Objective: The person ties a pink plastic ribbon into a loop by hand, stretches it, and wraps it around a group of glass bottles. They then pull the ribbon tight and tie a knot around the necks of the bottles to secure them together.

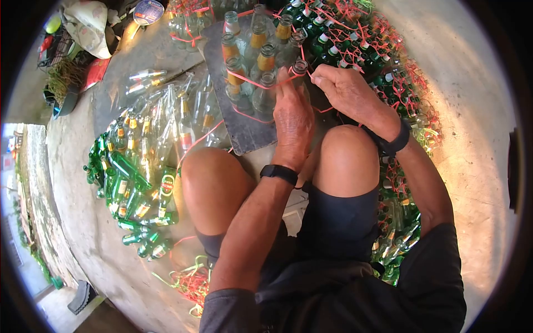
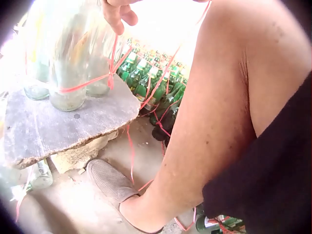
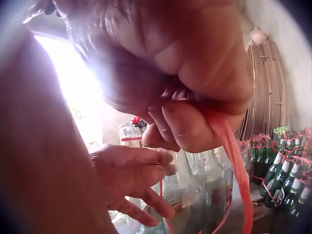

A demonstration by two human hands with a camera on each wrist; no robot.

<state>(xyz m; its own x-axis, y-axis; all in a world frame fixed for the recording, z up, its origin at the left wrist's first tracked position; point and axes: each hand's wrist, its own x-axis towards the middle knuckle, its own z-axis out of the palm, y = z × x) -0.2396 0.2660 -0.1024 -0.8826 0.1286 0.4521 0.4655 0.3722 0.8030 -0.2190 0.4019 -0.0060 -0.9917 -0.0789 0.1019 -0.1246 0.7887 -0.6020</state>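
Clear glass bottles (image 1: 266, 58), some with yellow neck labels, stand together on a dark board (image 1: 250, 133), with red plastic twine (image 1: 261, 83) running round them. My left hand (image 1: 292, 119) reaches over the nearest bottles. In the left wrist view its fingertips (image 2: 117, 24) are at a taut strand that rises from a crossing of the twine beside the bottles. To the right, my right hand (image 1: 350, 91) pinches the twine. Its curled fingers (image 3: 185, 126) in the right wrist view have a flat red strand hanging from them, with the left hand just below.
Green bottles (image 1: 333, 50) bound with red twine crowd the right side. Loose clear bottles (image 1: 161, 122) and green bottles (image 1: 127, 172) lie at the left. A tangle of red and green twine (image 1: 194, 283) lies at lower left. My knees (image 1: 347, 158) are close before the board.
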